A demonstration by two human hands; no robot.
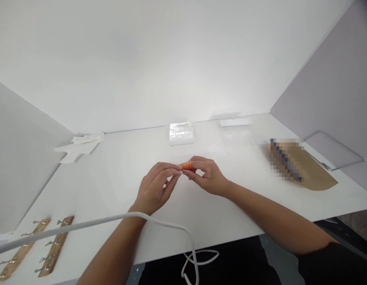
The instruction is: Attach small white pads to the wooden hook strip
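Between my two hands, above the middle of the white table (121,166), is a small orange cylinder (187,166) with a rounded, flared end to the right. Its exact kind is too small to tell. My right hand (209,174) pinches the right end between thumb and fingers. At the opposite end, the fingertips of my left hand (158,186) close on its pale, narrow tip, which they partly hide. Just beyond my right hand lies a sheet of small white stickers or dots (216,151).
A shiny plastic-wrapped packet (181,133) and a clear bag with a white strip (236,122) lie by the back wall. Crumpled white paper (82,147) is far left, wooden hook racks (56,247) front left, a brown sheet (316,168) right. A white cable (112,217) crosses in front.
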